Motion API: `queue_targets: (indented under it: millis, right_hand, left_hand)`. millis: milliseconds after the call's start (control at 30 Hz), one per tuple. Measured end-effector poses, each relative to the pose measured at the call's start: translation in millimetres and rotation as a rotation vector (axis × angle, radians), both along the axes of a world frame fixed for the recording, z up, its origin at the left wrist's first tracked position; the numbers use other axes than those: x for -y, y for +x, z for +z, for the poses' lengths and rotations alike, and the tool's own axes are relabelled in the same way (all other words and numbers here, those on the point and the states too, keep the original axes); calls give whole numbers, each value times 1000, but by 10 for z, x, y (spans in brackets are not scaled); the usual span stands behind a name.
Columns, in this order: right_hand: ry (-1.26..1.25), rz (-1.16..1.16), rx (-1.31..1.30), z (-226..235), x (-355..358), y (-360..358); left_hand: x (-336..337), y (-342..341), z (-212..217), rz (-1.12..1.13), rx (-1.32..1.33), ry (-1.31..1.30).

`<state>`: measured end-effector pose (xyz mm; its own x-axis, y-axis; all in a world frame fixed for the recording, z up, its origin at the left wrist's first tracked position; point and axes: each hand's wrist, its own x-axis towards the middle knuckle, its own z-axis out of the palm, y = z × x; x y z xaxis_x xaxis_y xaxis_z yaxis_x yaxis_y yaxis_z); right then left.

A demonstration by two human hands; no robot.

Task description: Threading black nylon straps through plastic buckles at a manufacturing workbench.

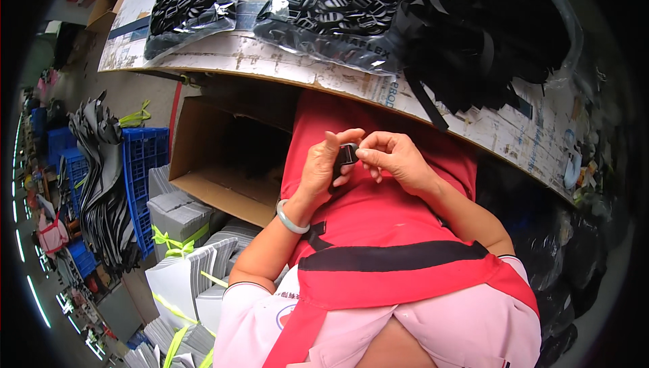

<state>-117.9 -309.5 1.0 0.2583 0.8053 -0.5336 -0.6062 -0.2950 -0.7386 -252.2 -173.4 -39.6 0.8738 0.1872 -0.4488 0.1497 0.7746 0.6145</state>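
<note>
Over my red apron, just below the table edge, both hands meet on a small black plastic buckle (346, 155) with a short black strap hanging under it. My left hand (323, 168) wraps around the buckle and strap; a pale green bangle circles that wrist. My right hand (394, 158) pinches the buckle's right side with thumb and forefinger. Most of the strap is hidden behind my left palm.
A worn table (304, 70) carries two clear bags of black buckles (196, 3) (331, 9) and a heap of black straps (473, 43). An open cardboard box (216, 158) sits at lower left, beside blue crates (142, 172), bundled grey sheets (182, 233) and stacked dark pieces (101, 178).
</note>
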Motion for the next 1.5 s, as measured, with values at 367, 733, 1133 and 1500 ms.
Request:
queue_targets:
  millis: [367, 733, 1133, 1500]
  right_hand:
    - [18, 115, 0, -71, 184, 224]
    - [-281, -124, 1591, -173, 49, 896]
    - [-88, 49, 240, 157, 170, 218]
    - [82, -266, 88, -67, 121, 136]
  left_hand:
    - [-57, 178, 143, -65, 146, 425]
    - [42, 253, -98, 36, -74, -276]
    - [115, 275, 113, 104, 5, 647]
    - [22, 304, 1, 123, 286, 1454]
